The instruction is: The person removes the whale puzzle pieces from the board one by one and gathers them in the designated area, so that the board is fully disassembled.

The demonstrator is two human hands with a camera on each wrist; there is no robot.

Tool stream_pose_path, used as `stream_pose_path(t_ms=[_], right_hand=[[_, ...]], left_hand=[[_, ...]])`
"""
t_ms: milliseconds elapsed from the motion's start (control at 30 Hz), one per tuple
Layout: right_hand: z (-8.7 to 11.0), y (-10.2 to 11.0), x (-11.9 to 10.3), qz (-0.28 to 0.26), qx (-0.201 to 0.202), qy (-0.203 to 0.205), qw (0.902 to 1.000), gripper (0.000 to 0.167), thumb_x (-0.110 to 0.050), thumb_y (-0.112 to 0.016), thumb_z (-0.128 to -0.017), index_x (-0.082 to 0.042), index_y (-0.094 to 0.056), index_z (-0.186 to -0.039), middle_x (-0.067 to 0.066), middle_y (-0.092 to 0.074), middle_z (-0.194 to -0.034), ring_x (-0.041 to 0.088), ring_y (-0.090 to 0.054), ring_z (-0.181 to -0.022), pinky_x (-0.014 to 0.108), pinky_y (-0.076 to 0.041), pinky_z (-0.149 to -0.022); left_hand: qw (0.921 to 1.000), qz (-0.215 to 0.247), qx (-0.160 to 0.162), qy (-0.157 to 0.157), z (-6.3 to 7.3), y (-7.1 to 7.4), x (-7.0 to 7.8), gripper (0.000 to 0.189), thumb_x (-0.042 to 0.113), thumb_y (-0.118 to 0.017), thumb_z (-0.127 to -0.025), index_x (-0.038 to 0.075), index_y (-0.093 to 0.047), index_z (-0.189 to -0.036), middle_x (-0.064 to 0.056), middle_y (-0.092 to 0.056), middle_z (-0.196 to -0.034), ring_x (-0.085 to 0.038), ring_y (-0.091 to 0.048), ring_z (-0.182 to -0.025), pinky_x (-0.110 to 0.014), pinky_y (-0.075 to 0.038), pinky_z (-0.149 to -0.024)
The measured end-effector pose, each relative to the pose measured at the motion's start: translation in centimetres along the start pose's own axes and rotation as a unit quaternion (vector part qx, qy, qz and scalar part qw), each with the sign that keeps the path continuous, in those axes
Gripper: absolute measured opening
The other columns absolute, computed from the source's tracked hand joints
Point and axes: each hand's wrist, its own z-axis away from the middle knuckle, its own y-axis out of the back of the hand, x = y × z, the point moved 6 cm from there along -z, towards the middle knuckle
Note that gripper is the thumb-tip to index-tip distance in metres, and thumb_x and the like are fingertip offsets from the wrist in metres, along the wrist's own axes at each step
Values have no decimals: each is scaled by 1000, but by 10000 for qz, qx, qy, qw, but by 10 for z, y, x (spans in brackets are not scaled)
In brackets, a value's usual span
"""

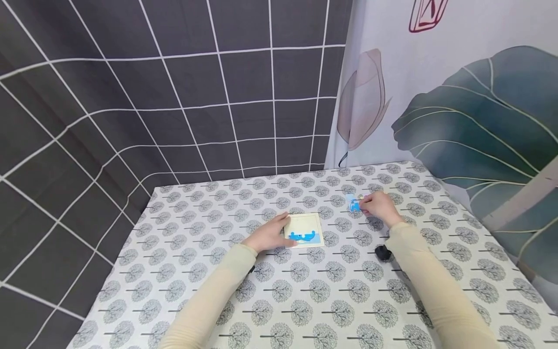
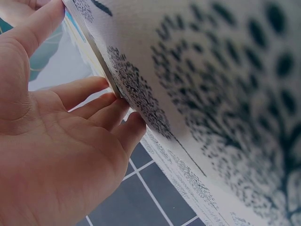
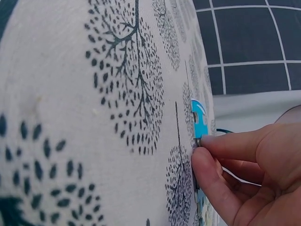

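Observation:
In the head view a cream jigsaw puzzle board (image 1: pixel 307 217) lies on the table, with joined blue puzzle pieces (image 1: pixel 303 236) along its near side. My left hand (image 1: pixel 269 234) holds the board's left side, fingertips against its far-left corner and thumb at the near edge. The left wrist view has the fingertips touching the thin board edge (image 2: pixel 99 59). Right of the board, my right hand (image 1: pixel 381 206) pinches a blue puzzle piece (image 1: pixel 354 205) between thumb and index finger, close to the tabletop. A paler piece (image 1: pixel 350 197) shows just beyond it.
A white tablecloth (image 1: pixel 261 300) with grey tree prints covers the table. A dark gridded curtain (image 1: pixel 244 82) hangs behind and to the left, a floral curtain (image 1: pixel 436 121) behind and to the right. A black object (image 1: pixel 383 252) sits by the right wrist.

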Motion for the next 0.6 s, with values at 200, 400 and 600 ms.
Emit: stream_pose_path(t_ms=[200,400,600], right_hand=[[-1,0,2,66,46,-70,9999,24,-6,-61,-96,12,-69,-111,20,-73,-93,16,-70,-74,32,-61,-74],[-3,-2,4,43,84,-142,9999,24,-6,-62,-96,12,-68,-111,21,-73,-95,18,-69,-75,32,-61,-74],[-5,-3,5,61,105,-76,9999,25,-5,-62,-96,13,-68,-112,22,-72,-96,19,-69,-77,32,-61,-74]], left_hand=[[10000,-25,-21,-9,-1,0,-1,94,46,-78,-84,5,-34,-156,-7,-20,-167,-29,-21,-152,-47,-20,-122],[10000,9,-41,-5,-1,1,0,94,46,-78,-84,5,-34,-156,-7,-20,-167,-30,-21,-152,-48,-20,-122],[10000,36,-25,-17,-1,1,0,93,46,-78,-84,5,-35,-156,-7,-21,-167,-31,-22,-151,-49,-21,-122]])
